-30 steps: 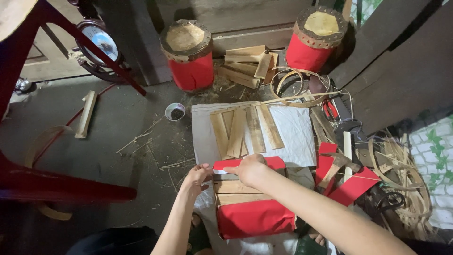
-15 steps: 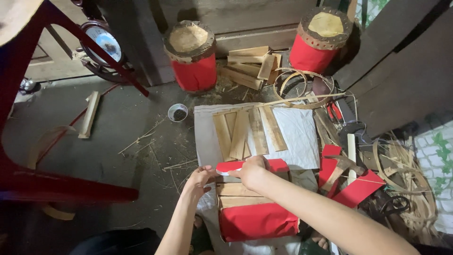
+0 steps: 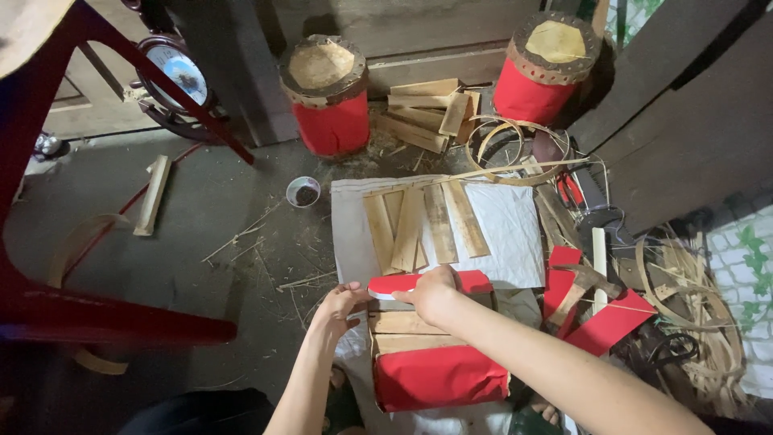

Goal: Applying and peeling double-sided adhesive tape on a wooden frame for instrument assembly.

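While pressing a red strip [image 3: 419, 283] flat across stacked slats [image 3: 411, 324], right hand [image 3: 435, 292] clamped on it, left hand [image 3: 342, 304] pinching its end

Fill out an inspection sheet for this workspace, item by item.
Surface: concrete floor littered with bamboo splinters.
Job's things: red strip pressed onto a red-wrapped slatted drum body.
Clutter: wooden slats on a white sheet; two red drums; bamboo hoops; small cup.
Grippers: left hand at the strip's end; right hand pressing on it.
Cables: nothing seen.
Surroundings: red frame, clock.
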